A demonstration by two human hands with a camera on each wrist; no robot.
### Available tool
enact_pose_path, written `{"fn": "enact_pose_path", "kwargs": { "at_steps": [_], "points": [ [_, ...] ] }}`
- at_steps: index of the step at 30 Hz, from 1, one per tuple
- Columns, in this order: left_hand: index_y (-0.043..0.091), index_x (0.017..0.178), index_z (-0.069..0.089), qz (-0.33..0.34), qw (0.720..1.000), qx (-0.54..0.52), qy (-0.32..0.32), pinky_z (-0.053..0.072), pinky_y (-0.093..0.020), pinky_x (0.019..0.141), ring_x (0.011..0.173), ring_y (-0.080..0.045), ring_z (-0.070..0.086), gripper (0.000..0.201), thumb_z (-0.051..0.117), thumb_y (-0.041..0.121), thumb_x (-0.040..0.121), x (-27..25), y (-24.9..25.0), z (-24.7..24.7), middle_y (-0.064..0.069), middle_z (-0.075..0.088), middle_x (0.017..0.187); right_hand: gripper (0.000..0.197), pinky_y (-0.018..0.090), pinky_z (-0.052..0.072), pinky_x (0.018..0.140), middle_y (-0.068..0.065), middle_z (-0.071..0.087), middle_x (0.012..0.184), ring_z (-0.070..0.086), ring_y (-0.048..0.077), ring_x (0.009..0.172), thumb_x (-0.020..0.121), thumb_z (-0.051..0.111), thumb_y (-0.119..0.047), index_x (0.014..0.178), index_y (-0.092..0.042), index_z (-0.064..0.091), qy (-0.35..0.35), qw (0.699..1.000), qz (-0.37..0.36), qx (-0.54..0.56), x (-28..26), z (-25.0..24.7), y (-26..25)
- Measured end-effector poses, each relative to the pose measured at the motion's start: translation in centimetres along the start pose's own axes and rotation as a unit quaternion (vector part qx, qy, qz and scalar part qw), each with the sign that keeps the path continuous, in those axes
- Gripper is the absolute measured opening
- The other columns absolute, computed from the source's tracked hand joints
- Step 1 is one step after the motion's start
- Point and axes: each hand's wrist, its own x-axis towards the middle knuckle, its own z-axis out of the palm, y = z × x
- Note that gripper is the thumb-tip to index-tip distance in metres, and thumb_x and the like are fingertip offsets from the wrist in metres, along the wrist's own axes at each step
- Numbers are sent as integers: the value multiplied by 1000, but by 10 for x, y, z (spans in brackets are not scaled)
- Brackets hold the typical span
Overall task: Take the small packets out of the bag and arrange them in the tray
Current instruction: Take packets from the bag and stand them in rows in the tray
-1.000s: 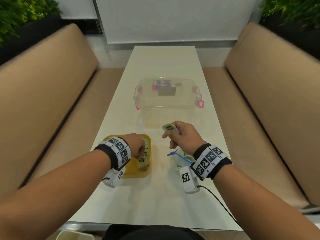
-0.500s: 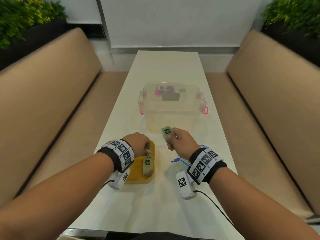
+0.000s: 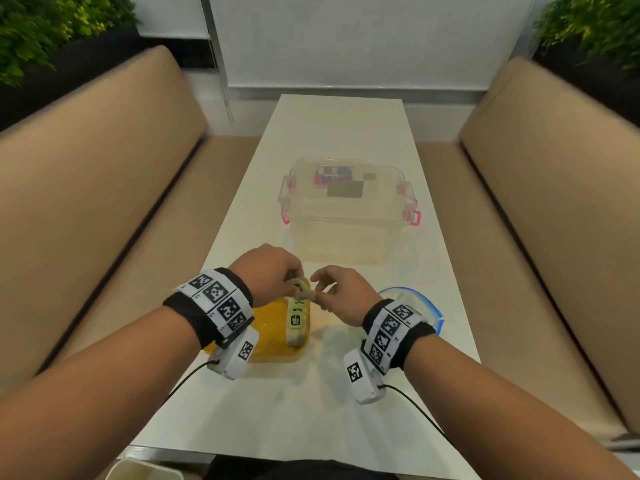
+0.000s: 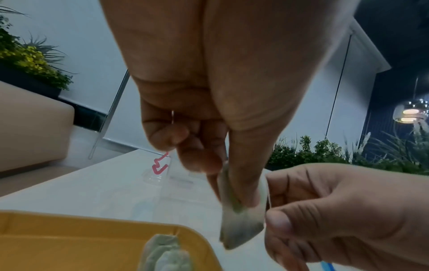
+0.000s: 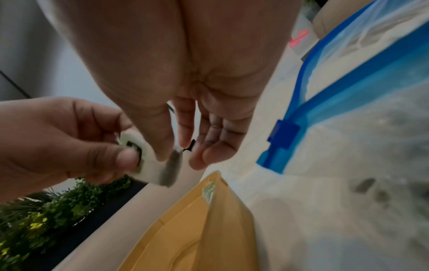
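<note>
Above the far right corner of the yellow tray point(image 3: 266, 327) my two hands meet on one small pale green packet point(image 3: 303, 289). My left hand point(image 3: 294, 282) pinches its labelled end between thumb and fingers, as the left wrist view shows on the packet point(image 4: 241, 225). My right hand point(image 3: 320, 292) pinches the other end with thumb and forefinger, seen on the packet point(image 5: 153, 168); its other fingers hang relaxed. Several packets point(image 3: 296, 322) lie in a row along the tray's right side. The clear bag point(image 3: 412, 299) with the blue zip lies open behind my right wrist.
A clear lidded box point(image 3: 346, 206) with pink clips stands further up the white table point(image 3: 332, 133). Tan benches point(image 3: 104, 168) run along both sides. Cables trail from both wrist cameras across the near table.
My right hand has carried the packet leftward from above the bag to the tray's corner. My left hand has lifted off the packets in the tray and taken hold of it.
</note>
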Motion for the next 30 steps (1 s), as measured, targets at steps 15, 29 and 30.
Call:
{"fn": "enact_pose_path", "kwargs": {
  "at_steps": [15,29,30],
  "points": [
    [25,90,68,-85,965,108,-223,53,-30,74,80,-18,64,30,81,44,71,41,2,69,6,67,87,56,48,61,75,19,72,94,74,32,75,89,58,-2,137,-19,35,-59,982,174,50,24,33,10],
    [20,80,61,-48,921,141,-360,56,-39,88,91,-23,71,33,69,52,78,26,2,58,-2,73,91,51,41,62,70,12,69,76,72,26,68,91,57,-2,137,-12,37,-51,985,149,67,23,39,14],
    [21,75,61,-56,919,158,-358,57,-38,87,89,-21,71,38,69,58,74,27,2,59,0,74,90,51,41,62,69,11,69,75,71,25,67,91,57,-2,137,-13,37,-51,985,149,67,24,39,14]
  ]
}}
